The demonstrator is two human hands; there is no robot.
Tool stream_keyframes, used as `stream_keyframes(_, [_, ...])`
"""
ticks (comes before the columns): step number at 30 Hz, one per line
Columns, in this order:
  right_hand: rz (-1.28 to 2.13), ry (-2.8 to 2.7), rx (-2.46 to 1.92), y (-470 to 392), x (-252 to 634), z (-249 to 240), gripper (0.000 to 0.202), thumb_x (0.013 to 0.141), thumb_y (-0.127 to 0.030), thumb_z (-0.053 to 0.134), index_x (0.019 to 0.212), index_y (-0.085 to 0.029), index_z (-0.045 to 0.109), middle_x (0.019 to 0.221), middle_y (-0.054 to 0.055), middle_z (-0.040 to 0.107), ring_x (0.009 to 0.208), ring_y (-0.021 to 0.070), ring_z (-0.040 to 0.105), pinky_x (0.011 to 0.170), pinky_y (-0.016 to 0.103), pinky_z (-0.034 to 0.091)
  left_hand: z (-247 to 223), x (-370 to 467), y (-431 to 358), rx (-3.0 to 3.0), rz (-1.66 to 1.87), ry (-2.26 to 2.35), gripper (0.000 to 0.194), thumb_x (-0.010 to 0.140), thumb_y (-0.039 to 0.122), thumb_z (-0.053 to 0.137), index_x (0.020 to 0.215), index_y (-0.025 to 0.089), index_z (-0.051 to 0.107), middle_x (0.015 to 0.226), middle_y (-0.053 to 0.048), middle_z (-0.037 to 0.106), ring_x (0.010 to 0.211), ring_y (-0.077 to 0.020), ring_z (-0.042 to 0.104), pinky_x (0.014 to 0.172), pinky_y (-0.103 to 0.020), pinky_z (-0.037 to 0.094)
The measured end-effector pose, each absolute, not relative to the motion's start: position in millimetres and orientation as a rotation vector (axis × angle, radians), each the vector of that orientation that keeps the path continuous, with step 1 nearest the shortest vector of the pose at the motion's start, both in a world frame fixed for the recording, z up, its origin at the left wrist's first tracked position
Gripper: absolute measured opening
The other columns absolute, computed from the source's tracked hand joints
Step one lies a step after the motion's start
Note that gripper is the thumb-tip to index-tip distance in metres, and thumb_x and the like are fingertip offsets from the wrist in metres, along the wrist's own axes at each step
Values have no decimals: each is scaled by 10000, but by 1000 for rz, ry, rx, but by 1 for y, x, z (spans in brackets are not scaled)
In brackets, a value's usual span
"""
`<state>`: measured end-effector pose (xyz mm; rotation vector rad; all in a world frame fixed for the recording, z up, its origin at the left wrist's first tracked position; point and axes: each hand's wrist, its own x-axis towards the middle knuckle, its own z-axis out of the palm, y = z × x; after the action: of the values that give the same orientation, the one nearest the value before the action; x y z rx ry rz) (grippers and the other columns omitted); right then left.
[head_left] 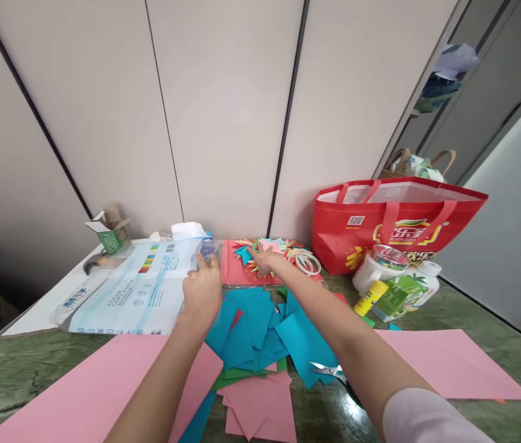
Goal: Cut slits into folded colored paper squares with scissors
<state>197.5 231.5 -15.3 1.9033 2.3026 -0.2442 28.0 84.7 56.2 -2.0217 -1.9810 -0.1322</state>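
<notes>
My left hand (202, 290) lies at the right edge of a pack of colour copy paper (145, 289) in a clear plastic sleeve. Two of its fingers point forward, apart; the others are partly hidden. My right hand (264, 259) reaches across to the back of the table, fingers spread over cut paper shapes. A blue paper star (243, 255) is by its fingertips. These shapes lie on a red paper pack (230, 271). White rings of tape (308, 263) rest to the right. Below my right forearm are scissors (327, 369), their handles partly hidden.
Blue paper pieces (246, 332) and pink squares (265, 406) cover the middle. Pink sheets (454, 363) lie at both sides. At right stand a yellow glue stick (370, 298), a white jar (375, 271) and a red bag (339, 234). A green box (111, 237) stands back left.
</notes>
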Motion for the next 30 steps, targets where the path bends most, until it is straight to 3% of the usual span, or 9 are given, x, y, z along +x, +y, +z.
stream_keyframes(3, [-214, 2275, 1875, 226, 192, -19, 894, 618, -221, 700, 1346, -297, 188, 1450, 151, 53, 1227, 473, 211, 813, 619, 360, 54, 32, 91, -2030, -165, -2013, 490, 723, 45, 372, 1199, 133, 446, 1268, -208, 411, 774, -248, 625, 604, -338, 482])
stream_keyframes(5, [-139, 2295, 1874, 218, 191, -21, 717, 729, -259, 624, 1333, -262, 237, 1445, 137, 91, 1233, 421, 248, 852, 594, 359, 51, 35, 94, -2037, -189, -2020, 453, 741, 57, 363, 1171, 145, 472, 1280, -211, 395, 778, -250, 624, 594, -339, 480])
stream_keyframes(7, [-41, 2331, 1884, 209, 190, -22, 536, 817, -277, 532, 1300, -223, 304, 1405, 116, 221, 1200, 338, 340, 894, 548, 360, 49, 36, 95, -2043, -232, -2033, 430, 758, 60, 342, 1149, 161, 489, 1291, -212, 379, 773, -245, 625, 585, -339, 479])
stream_keyframes(10, [109, 2380, 1923, 198, 187, -23, 395, 850, -266, 491, 1226, -186, 401, 1283, 96, 401, 1094, 262, 459, 875, 487, 401, 48, 37, 96, -2042, -301, -2056, 391, 764, 59, 337, 1092, 160, 524, 1297, -222, 366, 747, -236, 629, 578, -339, 475])
stream_keyframes(15, [246, 2399, 2031, 189, 183, -28, 405, 852, -264, 486, 1237, -192, 385, 1274, 99, 406, 1090, 266, 461, 859, 486, 413, 51, 36, 96, -2066, -375, -2063, 341, 767, 54, 320, 969, 155, 576, 1194, -181, 482, 691, -219, 631, 587, -341, 476])
stream_keyframes(19, [229, 2421, 2089, 192, 185, -37, 476, 869, -163, 401, 1324, -156, 261, 1356, 241, 255, 1174, 401, 338, 784, 588, 398, 47, 42, 96, -2107, -417, -2066, 360, 781, 74, 305, 1039, 136, 549, 1245, -201, 435, 800, -267, 620, 632, -370, 477])
stream_keyframes(22, [207, 2462, 2140, 193, 188, -42, 468, 855, -73, 326, 1319, -89, 269, 1325, 302, 271, 1174, 455, 296, 747, 637, 366, 41, 48, 97, -2171, -438, -2052, 431, 778, 56, 285, 1163, 116, 469, 1308, -215, 370, 987, -303, 553, 739, -401, 459])
stream_keyframes(26, [180, 2622, 2157, 186, 203, -39, 485, 847, -47, 278, 1325, -129, 275, 1355, 239, 271, 1201, 420, 260, 829, 620, 316, 30, 51, 103, -2274, -549, -2058, 551, 758, 17, 272, 1303, 95, 293, 1363, -219, 299, 1216, -314, 343, 894, -493, 353])
stream_keyframes(30, [75, 2817, 2213, 176, 232, -22, 498, 831, -38, 296, 1307, -182, 321, 1355, 150, 309, 1202, 338, 295, 928, 522, 286, 16, 52, 114, -2359, -876, -2099, 580, 750, 22, 310, 1318, 133, 272, 1391, -193, 268, 1281, -307, 215, 937, -562, 263])
